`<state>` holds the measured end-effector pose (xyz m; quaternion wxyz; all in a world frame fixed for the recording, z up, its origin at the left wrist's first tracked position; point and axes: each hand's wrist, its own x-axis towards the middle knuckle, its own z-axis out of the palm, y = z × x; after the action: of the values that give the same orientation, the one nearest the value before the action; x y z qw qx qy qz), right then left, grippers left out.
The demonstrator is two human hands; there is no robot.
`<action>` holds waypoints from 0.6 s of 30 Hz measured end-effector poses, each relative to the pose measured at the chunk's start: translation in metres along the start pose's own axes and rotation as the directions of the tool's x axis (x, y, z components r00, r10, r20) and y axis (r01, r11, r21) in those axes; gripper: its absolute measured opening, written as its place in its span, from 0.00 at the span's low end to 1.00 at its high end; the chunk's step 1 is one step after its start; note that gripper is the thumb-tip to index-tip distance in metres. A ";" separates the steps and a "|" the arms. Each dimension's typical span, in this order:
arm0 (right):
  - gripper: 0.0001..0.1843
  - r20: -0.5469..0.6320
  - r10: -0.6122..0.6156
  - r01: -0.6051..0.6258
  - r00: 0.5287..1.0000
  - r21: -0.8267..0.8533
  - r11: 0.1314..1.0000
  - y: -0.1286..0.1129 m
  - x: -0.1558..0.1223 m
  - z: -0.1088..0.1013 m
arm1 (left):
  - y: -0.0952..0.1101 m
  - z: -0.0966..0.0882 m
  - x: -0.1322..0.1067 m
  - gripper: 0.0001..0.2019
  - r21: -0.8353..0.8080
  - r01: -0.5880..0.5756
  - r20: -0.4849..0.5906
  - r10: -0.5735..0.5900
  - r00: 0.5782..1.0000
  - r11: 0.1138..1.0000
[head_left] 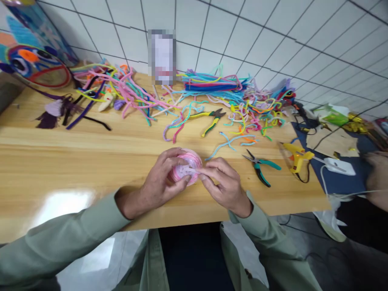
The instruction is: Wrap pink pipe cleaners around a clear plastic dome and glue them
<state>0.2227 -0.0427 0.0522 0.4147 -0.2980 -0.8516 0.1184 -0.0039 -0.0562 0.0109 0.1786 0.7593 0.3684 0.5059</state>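
A round coil of pink and white pipe cleaners [196, 157] is held above the wooden table near its front edge. My left hand [162, 176] grips the coil from the left, with the thumb across its lower face and the fingers along the top. A pale pipe cleaner end [195, 171] sticks out from the coil's middle toward the right. My right hand [222, 182] pinches that end between thumb and fingertips. To the right of my right hand lie needle-nose pliers [260, 165] with teal and black handles, their jaws apart.
Yellow-handled cutting pliers [212, 117] lie behind the coil. Loose pipe cleaners [133, 91] and a blue bundle [215, 86] line the wall side. A yellow glue gun [298, 157] rests at the right, beside another person's arm [378, 178]. A colourful mask-like piece [38, 66] stands far left.
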 end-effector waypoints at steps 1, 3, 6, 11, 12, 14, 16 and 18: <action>0.16 0.003 -0.008 0.008 1.000 0.001 1.000 -0.002 -0.002 -0.003 | 0.000 0.000 0.000 0.17 0.001 0.001 0.005 -0.001 1.000 1.000; 0.15 0.022 0.002 -0.002 1.000 -0.022 1.000 -0.002 -0.008 -0.014 | 0.001 0.000 -0.001 0.17 -0.001 0.005 0.012 -0.005 1.000 1.000; 0.18 0.010 0.127 -0.123 0.992 -0.169 0.978 0.015 -0.031 -0.045 | 0.002 0.000 0.000 0.17 -0.004 0.034 0.024 -0.034 0.999 0.999; 0.22 -0.125 0.416 -0.424 0.901 -0.464 0.778 0.082 -0.095 -0.123 | 0.005 -0.003 0.002 0.16 -0.019 0.065 0.066 -0.063 0.996 0.998; 0.24 -0.158 0.466 -0.478 0.871 -0.491 0.728 0.095 -0.109 -0.140 | 0.005 -0.003 0.002 0.16 -0.006 0.060 0.064 -0.060 0.996 0.998; 0.27 -0.295 0.574 -0.632 0.764 -0.517 0.577 0.115 -0.134 -0.173 | 0.004 -0.004 0.001 0.16 0.030 0.048 0.067 -0.050 0.996 0.998; 0.31 -0.459 0.628 -0.765 0.628 -0.509 0.393 0.131 -0.153 -0.199 | 0.000 -0.005 0.001 0.16 0.046 0.015 0.077 -0.018 0.997 0.999; 0.34 -0.560 0.622 -0.823 0.547 -0.496 0.278 0.146 -0.165 -0.218 | -0.005 -0.004 0.001 0.16 0.046 -0.008 0.077 0.005 0.997 0.999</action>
<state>0.5310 -0.0367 0.0192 0.2669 -0.8016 -0.5279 -0.0864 -0.0089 -0.0526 0.0106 0.1736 0.7833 0.3703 0.4682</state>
